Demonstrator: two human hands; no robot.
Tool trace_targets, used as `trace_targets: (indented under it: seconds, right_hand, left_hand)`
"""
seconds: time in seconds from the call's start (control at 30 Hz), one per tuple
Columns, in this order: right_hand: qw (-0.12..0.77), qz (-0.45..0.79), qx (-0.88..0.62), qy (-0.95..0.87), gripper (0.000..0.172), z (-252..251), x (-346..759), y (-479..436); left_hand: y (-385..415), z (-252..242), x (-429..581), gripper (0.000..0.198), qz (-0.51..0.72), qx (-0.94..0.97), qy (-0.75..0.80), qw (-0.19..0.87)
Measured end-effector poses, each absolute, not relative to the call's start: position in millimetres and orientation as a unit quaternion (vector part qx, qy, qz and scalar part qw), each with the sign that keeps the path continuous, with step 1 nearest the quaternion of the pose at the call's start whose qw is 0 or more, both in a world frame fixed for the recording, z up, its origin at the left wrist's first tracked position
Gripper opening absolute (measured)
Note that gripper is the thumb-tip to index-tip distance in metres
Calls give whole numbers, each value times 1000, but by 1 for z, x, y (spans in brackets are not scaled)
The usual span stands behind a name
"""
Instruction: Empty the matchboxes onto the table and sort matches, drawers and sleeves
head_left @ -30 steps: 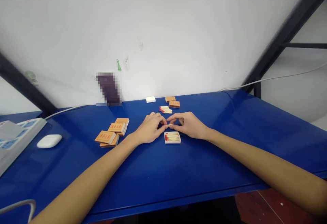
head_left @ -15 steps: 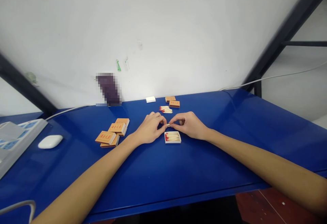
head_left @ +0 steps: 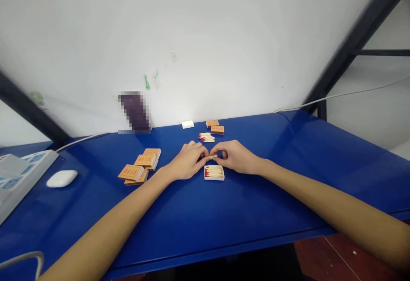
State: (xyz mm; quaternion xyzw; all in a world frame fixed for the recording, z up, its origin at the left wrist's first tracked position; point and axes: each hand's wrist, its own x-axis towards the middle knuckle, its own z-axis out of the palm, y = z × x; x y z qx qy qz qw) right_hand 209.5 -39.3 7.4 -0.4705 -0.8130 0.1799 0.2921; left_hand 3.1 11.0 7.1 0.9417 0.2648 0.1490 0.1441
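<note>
My left hand (head_left: 191,159) is closed in a pinch on a few matches (head_left: 213,156), whose bare wooden ends stick out to the right. Around those ends, my right hand (head_left: 235,157) has its thumb and index finger curved and slightly parted. Just below the fingers lies an open white matchbox tray (head_left: 214,179) with red-headed matches (head_left: 215,171) in it, heads to the left. Beyond the hands, a loose pile of matches (head_left: 206,137) rests on the blue table (head_left: 198,225), heads also mostly left.
Several orange matchboxes (head_left: 131,172) are stacked left of my left forearm. Two more matchboxes (head_left: 217,130) and a white tray (head_left: 187,124) sit near the wall. A white earbud case (head_left: 62,178) and a grey-white box (head_left: 28,174) stand at the far left.
My right thumb and index finger have parted a little, and more of the pinched matches shows between the hands. The whole view has shifted slightly.
</note>
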Motion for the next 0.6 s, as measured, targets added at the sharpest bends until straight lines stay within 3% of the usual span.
trace_targets:
  seconds: [0.27,0.6]
  right_hand:
    - [340,170,-452,-807,14,-2,211,-38]
    - [334,174,-458,-805,11,-1,211,-38]
  left_hand:
    - [11,7,2,21,157,942,257,145]
    - [11,6,2,22,165,940,257,149]
